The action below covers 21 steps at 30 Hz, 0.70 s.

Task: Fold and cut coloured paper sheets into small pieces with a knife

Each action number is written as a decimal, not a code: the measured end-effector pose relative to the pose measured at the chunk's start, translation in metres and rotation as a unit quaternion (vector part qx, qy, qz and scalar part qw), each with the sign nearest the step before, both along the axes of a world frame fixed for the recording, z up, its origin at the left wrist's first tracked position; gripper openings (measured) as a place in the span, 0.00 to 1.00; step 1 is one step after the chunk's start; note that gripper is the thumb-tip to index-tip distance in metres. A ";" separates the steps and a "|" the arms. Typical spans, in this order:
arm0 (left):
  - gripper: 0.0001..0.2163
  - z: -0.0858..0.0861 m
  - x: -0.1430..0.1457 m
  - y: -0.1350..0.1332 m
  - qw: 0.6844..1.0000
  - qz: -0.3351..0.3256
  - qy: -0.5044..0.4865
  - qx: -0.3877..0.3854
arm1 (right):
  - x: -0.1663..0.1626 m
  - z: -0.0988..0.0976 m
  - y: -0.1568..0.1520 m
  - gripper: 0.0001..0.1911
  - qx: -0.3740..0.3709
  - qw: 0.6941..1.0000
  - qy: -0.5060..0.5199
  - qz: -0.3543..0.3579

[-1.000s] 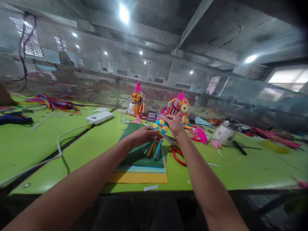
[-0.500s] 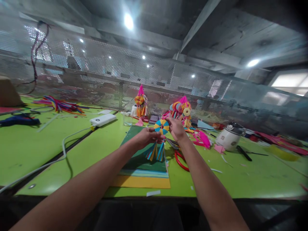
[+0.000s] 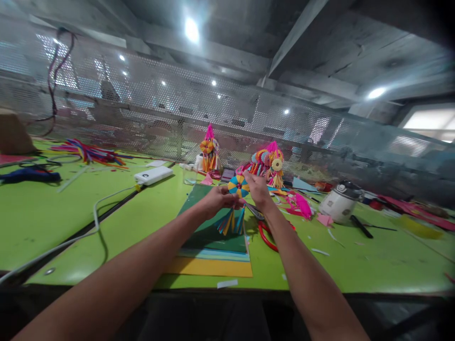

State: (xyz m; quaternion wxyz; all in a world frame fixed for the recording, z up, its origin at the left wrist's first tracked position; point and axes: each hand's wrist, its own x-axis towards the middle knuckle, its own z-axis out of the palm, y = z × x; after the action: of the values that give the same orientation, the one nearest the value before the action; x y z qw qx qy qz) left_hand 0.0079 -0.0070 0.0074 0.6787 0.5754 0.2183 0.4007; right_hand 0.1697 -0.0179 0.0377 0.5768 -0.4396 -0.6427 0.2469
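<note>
Between my hands, above a stack of coloured sheets [image 3: 206,235], is a round yellow-and-blue tasselled ornament [image 3: 239,186]. My left hand [image 3: 217,201] grips its lower left side, fingers closed. At the upper right edge my right hand [image 3: 257,188] pinches it; a bit of pink shows near those fingertips. Blue and yellow strips of the tassel [image 3: 231,222] hang below the disc. Red-handled scissors [image 3: 266,236] lie on the table just under my right wrist, partly hidden by the forearm.
Finished tasselled ornaments hang in bunches at the back, one orange [image 3: 209,149] and one mixed [image 3: 272,163]. A white power bank [image 3: 153,175] with a cable, a blue glue gun [image 3: 30,175] and coloured strips [image 3: 87,152] lie left. A white pot [image 3: 339,201] stands right.
The tassel strips have swung slightly and fanned out differently. My right fingers have shifted a little on the ornament's edge; both hands keep hold.
</note>
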 end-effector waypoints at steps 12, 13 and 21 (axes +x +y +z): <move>0.23 0.002 -0.002 -0.001 1.000 -0.012 0.016 0.008 | 0.000 -0.001 0.000 0.27 0.053 0.996 -0.053 -0.044; 0.23 0.002 -0.002 0.000 1.000 -0.013 0.019 0.011 | 0.000 -0.001 0.000 0.27 0.055 0.996 -0.051 -0.041; 0.19 0.005 -0.004 -0.001 0.999 -0.030 0.016 -0.001 | -0.002 -0.003 0.003 0.25 0.037 0.999 0.023 -0.023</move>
State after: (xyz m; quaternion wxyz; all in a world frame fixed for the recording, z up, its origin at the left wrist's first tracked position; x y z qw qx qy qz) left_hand 0.0041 -0.0084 0.0126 0.6871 0.5879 0.2123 0.3705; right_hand 0.1675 -0.0146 0.0345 0.6127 -0.4267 -0.6280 0.2194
